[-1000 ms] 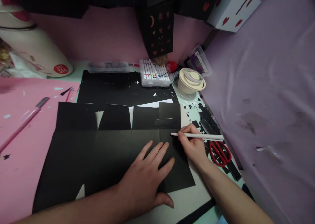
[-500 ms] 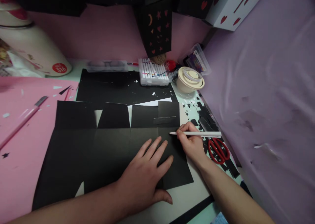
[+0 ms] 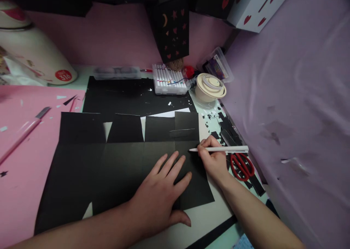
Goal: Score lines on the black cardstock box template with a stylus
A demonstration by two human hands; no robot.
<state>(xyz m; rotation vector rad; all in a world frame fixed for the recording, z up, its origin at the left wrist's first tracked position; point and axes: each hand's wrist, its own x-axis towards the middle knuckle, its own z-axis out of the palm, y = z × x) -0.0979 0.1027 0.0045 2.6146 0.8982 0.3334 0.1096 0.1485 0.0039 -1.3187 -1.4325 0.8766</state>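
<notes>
A creased black paper sheet (image 3: 117, 165) with cut flaps along its far edge lies in front of me. My left hand (image 3: 161, 190) rests flat on it, fingers spread. My right hand (image 3: 214, 158) grips a white pen (image 3: 232, 149) near the sheet's right edge. The pen lies almost level, its tip pointing left over the right panel; whether the tip touches the paper I cannot tell. Just beyond the right hand lie red-handled scissors (image 3: 242, 167) among black paper scraps (image 3: 226, 127).
A pink cutter knife (image 3: 24, 136) lies on the pink sheet (image 3: 19, 194) at left. Behind stand a white bottle (image 3: 38, 52), a case of markers (image 3: 171, 82) and a cream tub (image 3: 209, 88). Decorated black boxes (image 3: 175, 30) hang overhead. A purple sheet (image 3: 295, 107) borders the right.
The pen tip has shifted very slightly down within the right hand's grip. My left hand stays in place on the sheet. The whole view has drifted a little.
</notes>
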